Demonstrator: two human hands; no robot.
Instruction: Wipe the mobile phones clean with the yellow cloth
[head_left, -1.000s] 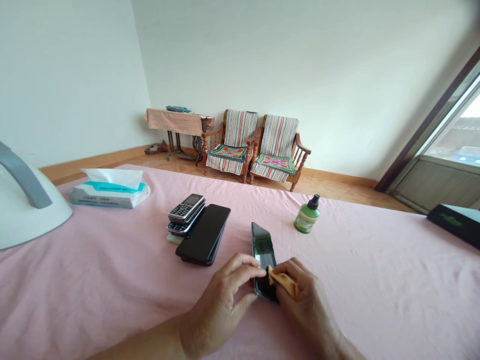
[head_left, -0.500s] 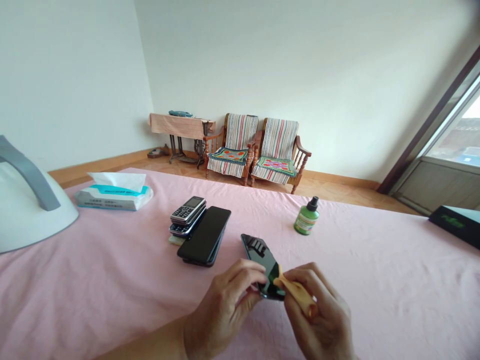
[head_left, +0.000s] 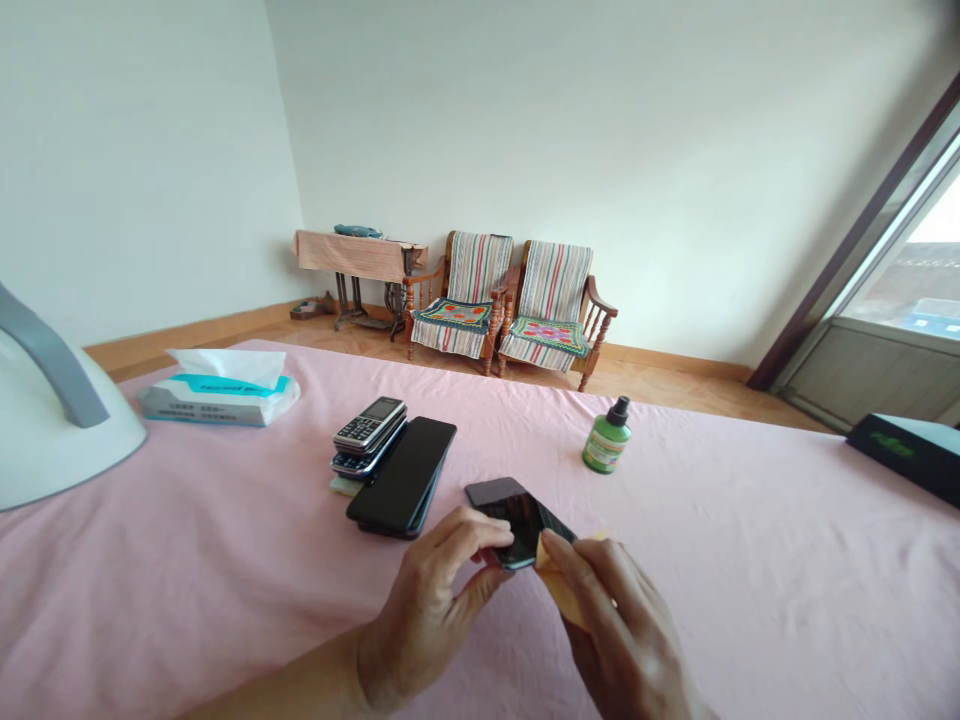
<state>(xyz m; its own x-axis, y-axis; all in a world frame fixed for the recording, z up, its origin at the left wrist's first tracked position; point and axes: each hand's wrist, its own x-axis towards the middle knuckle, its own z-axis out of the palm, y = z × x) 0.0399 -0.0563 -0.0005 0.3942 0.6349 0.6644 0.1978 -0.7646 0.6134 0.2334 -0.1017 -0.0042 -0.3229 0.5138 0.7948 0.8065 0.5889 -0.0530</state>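
A dark smartphone (head_left: 501,502) with a glossy screen is tilted just above or on the pink cloth. My left hand (head_left: 431,605) grips its near left end, fingers on the screen and thumb along the edge. In my right hand (head_left: 626,620) a yellow cloth (head_left: 562,588) is bunched, pressed against the phone's near right edge. Part of the cloth is hidden under the fingers. To the left lies a stack of black smartphones (head_left: 405,470), beside a pile of keypad phones (head_left: 369,425). Behind the phone stands a green spray bottle (head_left: 607,440) with a black top.
A tissue pack (head_left: 221,398) lies at the back left, near a white object with a grey handle (head_left: 67,400). A black box (head_left: 900,450) sits at the right edge. Beyond the pink tablecloth (head_left: 750,560) are two wooden chairs (head_left: 551,310) and a draped sewing-machine table (head_left: 352,255).
The phone has turned, its far end swinging left and its near edge rising. My right hand has shifted the yellow cloth slightly left, onto the phone's edge. The view has shifted a little.
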